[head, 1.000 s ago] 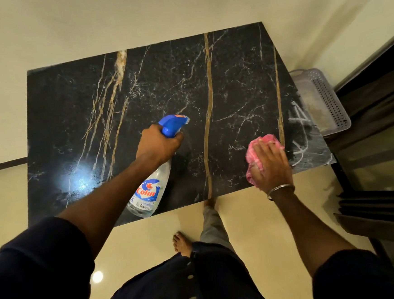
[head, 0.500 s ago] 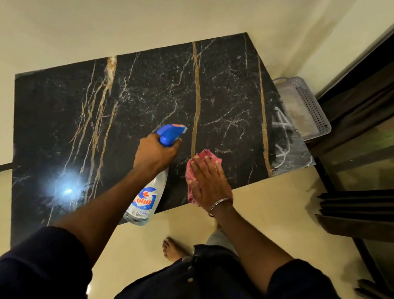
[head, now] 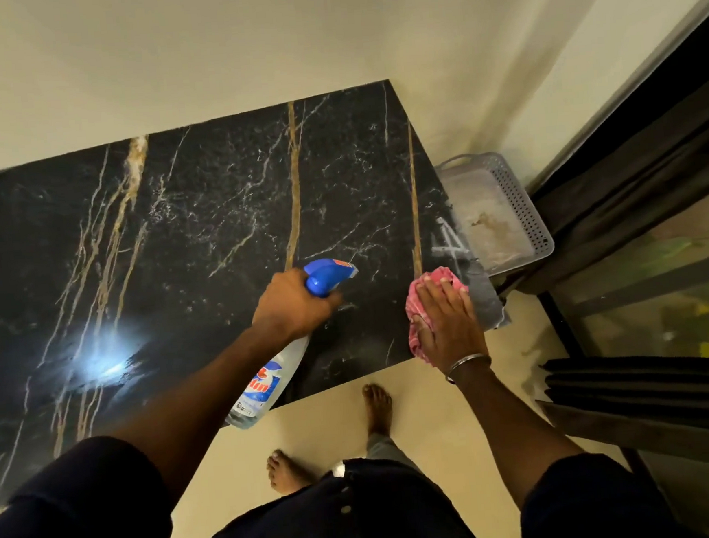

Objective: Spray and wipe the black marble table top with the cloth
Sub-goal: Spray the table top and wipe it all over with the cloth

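The black marble table top (head: 213,220), veined with gold and white, fills the left and middle of the view, with a bright glare of light (head: 101,361) near its front left. Just past its right edge sits a grey perforated plastic basket (head: 526,208). A clear spray bottle (head: 268,381) with a blue trigger head and a blue and red label hangs tilted over the front edge, nozzle pointing toward the right edge. The left hand (head: 292,303) grips its neck with the fingers curled round. The right hand (head: 446,321) lies flat with its fingers straight and close together, pressing a pink cloth (head: 417,306) onto the surface at the front right corner, the cloth bunched under the palm and showing past the fingertips. A thin metal bangle (head: 468,364) circles the right wrist.
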Demonstrator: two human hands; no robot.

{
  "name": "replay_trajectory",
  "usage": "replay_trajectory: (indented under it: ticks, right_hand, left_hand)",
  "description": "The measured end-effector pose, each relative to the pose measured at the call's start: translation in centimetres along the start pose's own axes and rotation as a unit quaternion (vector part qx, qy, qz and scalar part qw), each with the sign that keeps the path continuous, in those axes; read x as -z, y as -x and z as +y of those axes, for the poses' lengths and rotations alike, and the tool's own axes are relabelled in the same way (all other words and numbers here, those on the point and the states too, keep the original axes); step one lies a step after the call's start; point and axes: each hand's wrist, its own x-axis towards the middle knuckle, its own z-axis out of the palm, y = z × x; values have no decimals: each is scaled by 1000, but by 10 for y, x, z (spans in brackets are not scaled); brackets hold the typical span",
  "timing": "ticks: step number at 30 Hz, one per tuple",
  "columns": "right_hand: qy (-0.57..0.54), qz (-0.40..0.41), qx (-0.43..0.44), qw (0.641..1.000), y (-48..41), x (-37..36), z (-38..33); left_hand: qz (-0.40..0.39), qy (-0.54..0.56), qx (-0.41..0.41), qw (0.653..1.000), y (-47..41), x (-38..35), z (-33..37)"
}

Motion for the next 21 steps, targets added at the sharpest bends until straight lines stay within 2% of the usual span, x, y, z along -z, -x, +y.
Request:
replay_trajectory:
  ticks: [4, 9, 17, 21]
  right_hand:
    - [26, -1, -64, 998, -6, 3, 22]
    - [19, 14, -74, 997, -4, -2, 10]
    - [1, -55, 136, 989, -12, -11, -53]
    - [14, -58, 202, 978, -15, -14, -42]
  left_hand:
    - [-5, -8, 11, 1000, -15, -17, 16]
    - [-6, 19, 32, 999, -28, -27, 32]
    - [30, 24, 52, 998, -39, -36, 51]
    - [36, 14, 57, 998, -42, -39, 55]
